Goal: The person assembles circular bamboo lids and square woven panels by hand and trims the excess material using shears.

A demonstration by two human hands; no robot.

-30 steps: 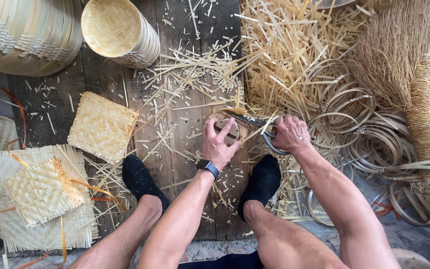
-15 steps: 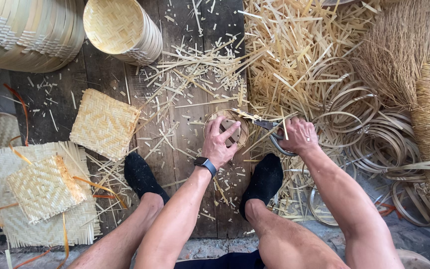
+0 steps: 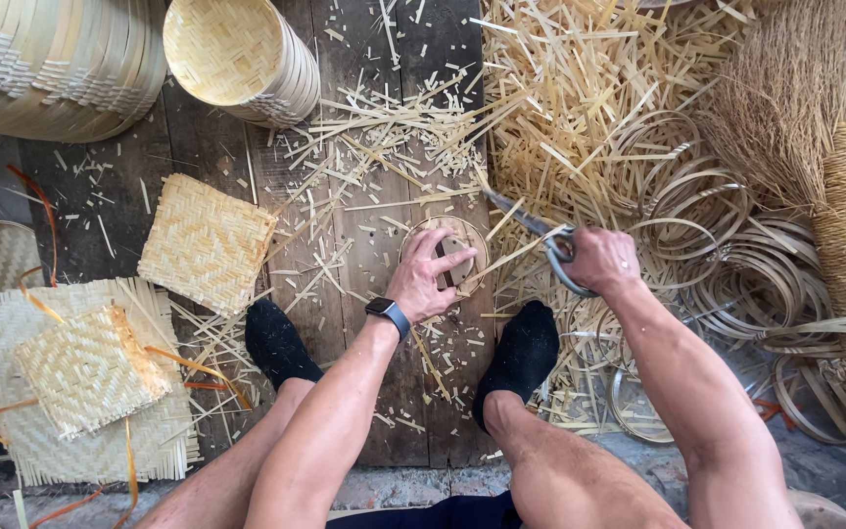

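Head cam: left hand (image 3: 426, 277) pinning the small woven round (image 3: 454, 250), right hand (image 3: 599, 261) gripping scissors (image 3: 540, 240); trim close, rotate slowly.

soft even daylight, no glare, only faint shadows under the bamboo strips (image 3: 580, 108), sharp focus thru the middle w/ slight wide-angle stretch at the edges.
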